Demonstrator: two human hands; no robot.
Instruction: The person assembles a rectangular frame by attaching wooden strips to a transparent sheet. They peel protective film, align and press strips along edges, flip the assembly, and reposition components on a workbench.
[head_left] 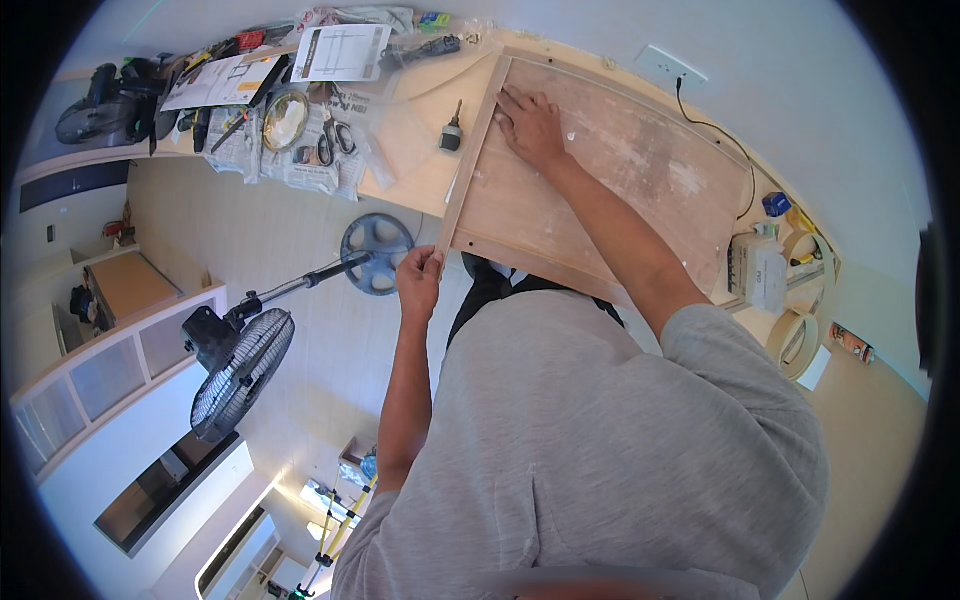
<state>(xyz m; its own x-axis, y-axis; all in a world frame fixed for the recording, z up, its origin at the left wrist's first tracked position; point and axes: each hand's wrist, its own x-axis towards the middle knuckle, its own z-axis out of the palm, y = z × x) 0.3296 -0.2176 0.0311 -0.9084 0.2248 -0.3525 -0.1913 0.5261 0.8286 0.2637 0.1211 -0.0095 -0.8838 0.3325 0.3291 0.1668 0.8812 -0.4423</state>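
Observation:
A shallow wooden panel (620, 190) with raised strips around its rim lies on the bench before me, its near edge close to my body. My left hand (418, 282) pinches the near end of the left edge strip (466, 180) between thumb and fingers. Toward the strip's far end, my right hand (533, 127) rests with fingers spread, the fingertips on or beside the strip and the palm over the panel. Left of the panel, a screwdriver (452, 133) with a dark, stubby handle lies on the bench, its shaft pointing away from me.
Scissors (336, 137), a tape roll (286, 118), newspaper and printed sheets (340, 52) crowd the bench's left. A standing fan (240, 372) occupies the left floor. Rightward are a wall socket (672, 66) with a black cable, a small blue box (776, 204) and a pale roll (794, 342).

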